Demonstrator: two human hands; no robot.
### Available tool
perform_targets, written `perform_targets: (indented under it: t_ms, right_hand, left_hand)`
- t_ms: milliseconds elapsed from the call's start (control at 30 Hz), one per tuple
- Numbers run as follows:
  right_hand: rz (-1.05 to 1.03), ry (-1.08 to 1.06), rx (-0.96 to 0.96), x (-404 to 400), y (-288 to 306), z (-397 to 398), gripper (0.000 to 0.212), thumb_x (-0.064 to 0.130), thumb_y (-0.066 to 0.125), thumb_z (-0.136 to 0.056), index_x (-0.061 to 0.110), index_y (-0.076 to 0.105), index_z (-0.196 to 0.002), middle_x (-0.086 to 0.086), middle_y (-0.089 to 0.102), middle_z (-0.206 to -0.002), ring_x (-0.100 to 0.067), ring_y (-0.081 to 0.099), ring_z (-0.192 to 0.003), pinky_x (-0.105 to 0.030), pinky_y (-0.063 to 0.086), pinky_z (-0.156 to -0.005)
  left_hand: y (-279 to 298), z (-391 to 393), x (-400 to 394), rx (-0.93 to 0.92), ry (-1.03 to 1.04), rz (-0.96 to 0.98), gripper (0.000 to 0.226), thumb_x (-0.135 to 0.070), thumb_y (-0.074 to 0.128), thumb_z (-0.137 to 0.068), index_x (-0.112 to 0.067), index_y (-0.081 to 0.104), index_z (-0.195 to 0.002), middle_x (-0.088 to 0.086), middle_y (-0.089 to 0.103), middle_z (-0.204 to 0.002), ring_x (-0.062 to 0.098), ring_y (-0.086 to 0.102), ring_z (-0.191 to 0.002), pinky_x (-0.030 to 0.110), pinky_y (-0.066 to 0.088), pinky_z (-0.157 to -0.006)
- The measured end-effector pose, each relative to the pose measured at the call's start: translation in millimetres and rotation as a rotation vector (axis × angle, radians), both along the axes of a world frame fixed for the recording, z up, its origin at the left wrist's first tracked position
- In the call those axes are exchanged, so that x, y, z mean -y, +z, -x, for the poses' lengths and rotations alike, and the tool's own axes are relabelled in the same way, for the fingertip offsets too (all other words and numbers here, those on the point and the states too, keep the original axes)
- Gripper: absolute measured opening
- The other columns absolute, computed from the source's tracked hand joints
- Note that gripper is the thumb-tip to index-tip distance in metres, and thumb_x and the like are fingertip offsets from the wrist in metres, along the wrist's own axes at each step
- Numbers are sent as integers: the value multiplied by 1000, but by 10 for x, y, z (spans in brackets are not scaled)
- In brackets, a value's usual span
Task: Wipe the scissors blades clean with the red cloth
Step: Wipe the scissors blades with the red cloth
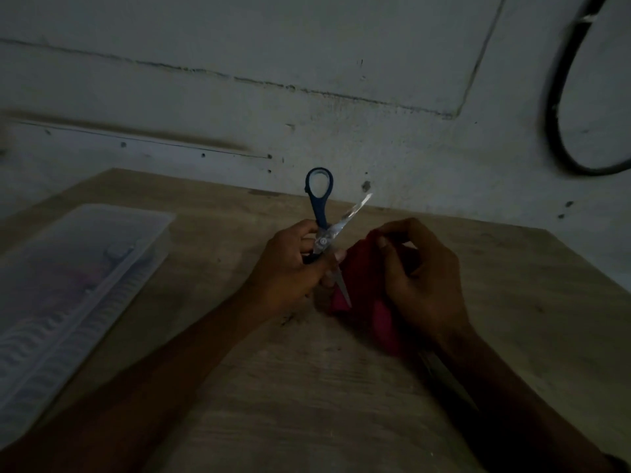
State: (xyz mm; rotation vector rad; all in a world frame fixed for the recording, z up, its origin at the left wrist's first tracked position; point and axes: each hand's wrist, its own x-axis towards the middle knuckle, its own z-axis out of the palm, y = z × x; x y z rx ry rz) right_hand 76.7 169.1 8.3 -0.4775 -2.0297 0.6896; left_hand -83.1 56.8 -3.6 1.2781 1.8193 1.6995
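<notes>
Progress: mid-wipe by my read, blades' cleanliness unclear in dim light | scissors (322,233) splayed open, left hand (290,268) gripping them at the pivot | red cloth (365,288) pinched by right hand (420,278), lower blade tip against it, upper blade apart | all above bench (307,387)

Both forearms reach in from six o'clock. The left hand (290,268) is curled in a grip. The right hand (420,278) pinches with bent fingers (392,233).

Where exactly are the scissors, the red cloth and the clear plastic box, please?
scissors (322,238): head view, pivot screw.
red cloth (362,285): head view, middle fold.
clear plastic box (78,278): head view, lid.
</notes>
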Motion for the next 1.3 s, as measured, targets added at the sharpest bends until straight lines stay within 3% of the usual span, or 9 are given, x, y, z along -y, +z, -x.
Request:
perform_targets:
  t_ms: [167, 333, 467, 533, 667, 767, 967, 1100, 1300]
  right_hand:
    - [-346, -148, 103, -32, 66, -137, 21, 14, 69, -96, 19, 73, -116, 7, 66, -107, -6, 63, -86, -28, 58, -71]
    - [-511, -334, -69, -203, 154, -276, 22, 7, 68, -97, 9, 72, -118, -7, 67, -107, -12, 59, -83, -33, 53, -65]
    - [-352, -537, -231, -279, 188, -279, 20, 2, 64, -93, 5, 71, -112, -7, 69, -103, -9, 57, -91, -4, 36, -81]
    - [-214, -527, -199, -304, 175, -239, 17, 7, 62, -95, 9, 70, -110, 2, 65, -99, -1, 53, -89, -1, 35, -81]
    - [190, -429, -115, -446, 118, -203, 11, 15, 61, -101, 20, 67, -109, 6, 66, -101, -12, 63, -100, -40, 57, -97]
    - [231, -396, -136, -460, 155, -205, 10, 19, 63, -102, 25, 68, -107, 14, 67, -98, -10, 66, -102, -44, 57, -100]
    - [-124, -227, -92, -184, 142, -153, 18, 20, 67, -102, 21, 70, -119, 6, 73, -110, -4, 72, -98, -27, 60, -86]
    - [-151, -80, 117, -51, 15, -66, 22, 26, 70, -100, 27, 66, -122, 13, 73, -112, -1, 71, -99, -31, 62, -87]
    - [-311, 33, 205, -9, -17, -31, 23, 18, 69, -97, 21, 75, -119, 8, 71, -113, -1, 66, -99, -19, 55, -89]
  left_hand:
    - [-66, 53, 2, -256, 132, 36, 33, -26, 75, -91, -21, 64, -122, -7, 77, -100, 6, 75, -79, 27, 60, -60]
    - [14, 76, 1, 67, 98, -40, 20, -18, 73, -93, -16, 64, -111, 18, 74, -79, 16, 57, -43, 26, 46, -41]
    - [77, 42, -7, 402, 100, -110, 14, -20, 71, -94, -14, 70, -107, 27, 70, -93, 14, 50, -43, 28, 45, -47]
    - [115, 51, -2, 500, 134, -143, 12, -19, 70, -95, -13, 71, -105, 20, 67, -89, 12, 49, -44, 28, 46, -47]
    - [143, 225, 26, 701, 250, -311, 15, -17, 67, -97, -10, 70, -110, 4, 71, -87, 7, 50, -46, 25, 47, -46]
    - [133, 266, 49, 519, 316, -203, 11, -18, 67, -97, -13, 70, -107, 11, 72, -89, 9, 51, -46, 28, 47, -47]
    - [54, -25, 10, 190, -8, 89, 28, -16, 71, -94, -13, 65, -121, 15, 76, -87, 9, 49, -40, 22, 43, -39]
    - [0, -96, 16, -48, -78, 170, 34, -20, 75, -91, -17, 62, -123, -8, 74, -93, -5, 63, -51, 10, 45, -46]
    - [-59, -102, -23, -116, -5, 178, 38, -24, 80, -86, -18, 61, -118, -7, 76, -98, -4, 69, -65, 10, 45, -47]
